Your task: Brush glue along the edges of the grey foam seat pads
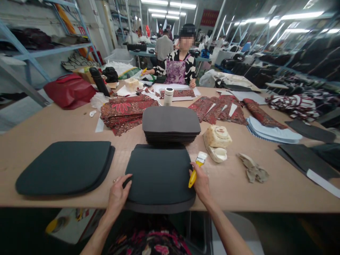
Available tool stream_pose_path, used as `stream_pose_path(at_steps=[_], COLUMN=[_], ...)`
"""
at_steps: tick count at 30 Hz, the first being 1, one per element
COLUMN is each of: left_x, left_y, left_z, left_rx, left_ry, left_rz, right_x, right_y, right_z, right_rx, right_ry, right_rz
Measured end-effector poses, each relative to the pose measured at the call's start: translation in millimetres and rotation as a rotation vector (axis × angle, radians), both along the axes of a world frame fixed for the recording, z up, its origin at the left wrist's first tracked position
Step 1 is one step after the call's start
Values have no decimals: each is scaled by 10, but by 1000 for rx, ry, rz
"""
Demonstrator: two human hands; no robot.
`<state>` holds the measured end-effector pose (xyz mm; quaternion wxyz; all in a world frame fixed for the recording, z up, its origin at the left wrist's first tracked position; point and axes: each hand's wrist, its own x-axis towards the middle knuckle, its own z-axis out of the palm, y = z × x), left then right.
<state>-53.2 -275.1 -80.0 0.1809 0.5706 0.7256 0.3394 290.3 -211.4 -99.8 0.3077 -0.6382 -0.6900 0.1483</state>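
From my end, the dark panel [159, 173] lies in front of the wearer, on a grey piece [160, 208] that shows along the tabletop's [225, 198] near edge. The left hand [119, 191] has its fingers curled at the panel's left side — pinching or just resting, I can't tell. The right hand's fingers pinch the yellow brush [194, 175] at the opposite side. I'd judge an uneven push could skew the panel over the grey piece, and a wrist turn could smear it with the bristles. Too hard a shove forward might knock the grey stack [171, 120] just behind — and the bottle [168, 96] beyond.
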Motion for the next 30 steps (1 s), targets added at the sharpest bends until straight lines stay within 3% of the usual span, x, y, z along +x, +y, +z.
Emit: stream_pose_path(at_steps=[7, 15, 18, 21, 26, 30], left_x=[-6, 68, 80, 71, -17, -177], left_y=[26, 34, 32, 29, 35, 94], left_z=[6, 14, 19, 43, 44, -147], left_rx=[-66, -86, -94, -85, -21, -63], left_ry=[-9, 28, 54, 73, 79, 129], left_rz=[5, 32, 41, 25, -4, 15], right_x=[249, 181, 173, 275, 815, 1364], right_y=[96, 23, 15, 9, 49, 216], right_z=[84, 121, 212, 424, 852, 844], right_rx=[-54, -13, 26, 65, 107, 135], right_ry=[36, 45, -3, 27, 167, 440], right_rz=[-17, 14, 15, -3, -282, -550])
